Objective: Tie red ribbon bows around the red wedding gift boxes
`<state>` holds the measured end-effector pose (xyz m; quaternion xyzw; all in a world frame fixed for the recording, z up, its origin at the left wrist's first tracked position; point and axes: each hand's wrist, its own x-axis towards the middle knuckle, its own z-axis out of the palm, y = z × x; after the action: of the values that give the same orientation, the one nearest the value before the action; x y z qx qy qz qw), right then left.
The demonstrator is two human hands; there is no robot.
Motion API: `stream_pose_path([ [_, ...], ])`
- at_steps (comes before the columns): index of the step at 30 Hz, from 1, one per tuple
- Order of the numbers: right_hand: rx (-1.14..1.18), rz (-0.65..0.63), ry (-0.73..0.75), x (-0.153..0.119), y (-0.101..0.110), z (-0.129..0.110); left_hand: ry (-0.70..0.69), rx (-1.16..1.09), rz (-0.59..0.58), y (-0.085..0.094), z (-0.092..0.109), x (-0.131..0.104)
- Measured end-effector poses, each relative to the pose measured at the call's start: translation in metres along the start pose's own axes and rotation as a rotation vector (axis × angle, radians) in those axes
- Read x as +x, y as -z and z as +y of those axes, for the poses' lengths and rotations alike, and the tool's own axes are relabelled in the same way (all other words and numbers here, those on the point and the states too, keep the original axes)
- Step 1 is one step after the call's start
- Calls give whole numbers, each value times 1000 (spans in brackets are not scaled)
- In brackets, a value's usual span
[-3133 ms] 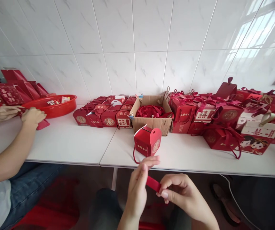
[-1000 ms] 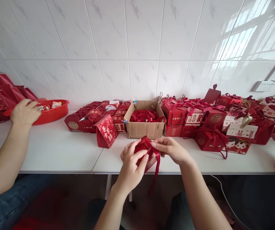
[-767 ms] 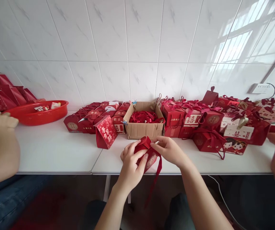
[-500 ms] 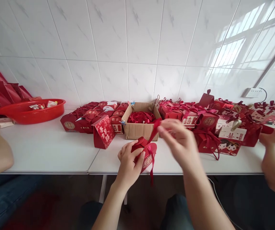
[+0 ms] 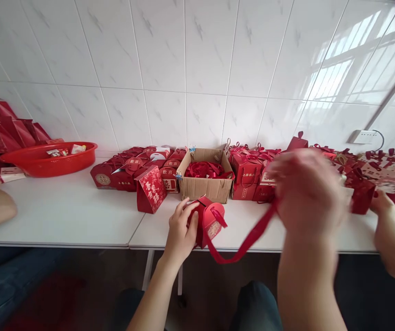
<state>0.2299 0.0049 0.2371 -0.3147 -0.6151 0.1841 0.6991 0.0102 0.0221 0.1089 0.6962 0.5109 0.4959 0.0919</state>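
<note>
The bare left hand [image 5: 181, 227] has slender fingers; the bare right hand [image 5: 309, 195] is blurred. Both forearms [image 5: 158, 292] show uncovered. Near, dark blue-grey cloth trousers [image 5: 256, 307] cover rounded knees, the left one dimmer.

Your red box with pale gold print [image 5: 214, 230] looks like smooth paperboard with a soft sheen, and your long, narrow red ribbon [image 5: 256, 233] like glossy satin cloth. Before you, the open brown carton [image 5: 204, 187] is matt cardboard, the wide red basin [image 5: 63, 166] smooth, lightly shiny plastic, the white tabletop [image 5: 80, 207] smooth, the grey-veined white wall tiles [image 5: 163, 59] glossy enough to reflect.
</note>
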Motion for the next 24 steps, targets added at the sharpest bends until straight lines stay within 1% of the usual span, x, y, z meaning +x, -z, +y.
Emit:
stream_pose_path([
  [1, 12, -56, -89, 3, -14, 8, -6, -26, 25, 1, -2, 1],
  [2, 12, -147, -206, 5, -27, 17, -9, -49, 48, 1, -4, 3],
  [5, -70, -514, -585, 2, -58, 52, 20, -95, 85, 3, -9, 4],
  [6, -100, -596, -667, -2, -66, 63, 41, -102, 90, 4, -10, 4],
  [7, -119, -641, -708, -6, -71, 74, 59, -108, 91, 4, -11, 3],
  [9, -136, -689, -738, -13, -78, 89, 81, -114, 89, 5, -13, 2],
  [12, -136, -724, -728, -19, -83, 99, 85, -120, 80, 5, -14, 0],
  [16, -159, -758, -701, -14, -86, 100, 57, -120, 62, 5, -13, -2],
  [21, -182, -782, -663, -6, -91, 99, 12, -97, 28, 7, -6, -7],
  [24, -192, -786, -644, -3, -95, 98, 26, -121, 2, 9, -1, -9],
])
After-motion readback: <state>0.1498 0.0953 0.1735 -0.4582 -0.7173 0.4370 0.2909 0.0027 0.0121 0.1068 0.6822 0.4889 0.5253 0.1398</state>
